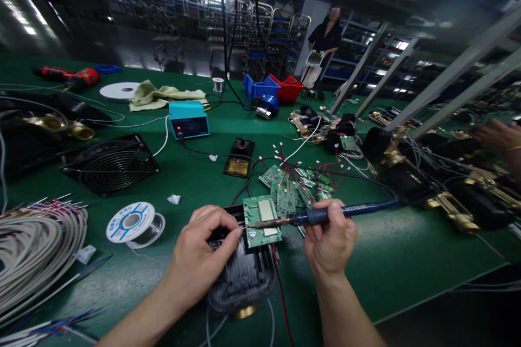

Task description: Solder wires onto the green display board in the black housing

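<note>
My right hand (331, 238) grips the blue handle of a soldering iron (313, 217), whose tip points left across a green circuit board (253, 206). The board carries a pale display and rests on a dark housing (242, 276) with a brass fitting below. At the board's left edge, my left hand (207, 244) pinches with thumb and forefinger close to the iron's tip; what sits between them is too small to make out. A red and black wire pair runs down from the board. Behind it lie several more circuit boards (285, 195) with red and black leads.
A solder spool (130, 222) and a bundle of grey cables (36, 255) lie left. Farther back are a fan (118, 165), a teal soldering station (188, 119) and an iron stand (239, 157). Brass-fitted meters (451, 206) crowd the right, near another person's hand (499, 135).
</note>
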`<control>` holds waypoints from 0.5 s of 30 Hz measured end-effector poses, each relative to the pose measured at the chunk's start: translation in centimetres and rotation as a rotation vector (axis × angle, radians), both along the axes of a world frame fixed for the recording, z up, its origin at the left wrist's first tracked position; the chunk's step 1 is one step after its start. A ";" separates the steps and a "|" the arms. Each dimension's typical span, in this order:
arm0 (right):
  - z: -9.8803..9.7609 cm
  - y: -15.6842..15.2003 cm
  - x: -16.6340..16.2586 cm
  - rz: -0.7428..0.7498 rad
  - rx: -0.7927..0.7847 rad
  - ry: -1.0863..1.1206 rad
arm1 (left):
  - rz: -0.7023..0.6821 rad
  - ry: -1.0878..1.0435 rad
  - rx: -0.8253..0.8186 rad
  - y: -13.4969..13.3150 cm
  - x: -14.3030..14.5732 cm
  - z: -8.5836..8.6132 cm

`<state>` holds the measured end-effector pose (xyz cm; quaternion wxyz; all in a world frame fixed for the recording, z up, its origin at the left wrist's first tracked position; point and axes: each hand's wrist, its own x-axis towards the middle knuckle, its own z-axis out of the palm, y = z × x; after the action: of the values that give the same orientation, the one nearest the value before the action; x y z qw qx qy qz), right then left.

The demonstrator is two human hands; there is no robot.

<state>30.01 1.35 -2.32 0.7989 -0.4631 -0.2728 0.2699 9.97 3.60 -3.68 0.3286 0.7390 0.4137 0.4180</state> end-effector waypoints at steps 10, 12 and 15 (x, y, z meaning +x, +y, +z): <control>0.4 0.1 -0.1 -0.052 0.002 0.060 | 0.011 0.002 0.008 0.0 0.0 0.0; 0.4 0.2 -0.1 -0.051 0.005 0.063 | 0.011 0.003 0.007 0.0 0.0 0.0; 0.3 0.2 -0.1 -0.045 0.005 0.063 | 0.005 0.002 0.007 0.0 0.0 0.0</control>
<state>29.94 1.53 -1.99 0.8141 -0.4584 -0.2379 0.2656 9.97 3.60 -3.71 0.3245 0.7394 0.4145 0.4197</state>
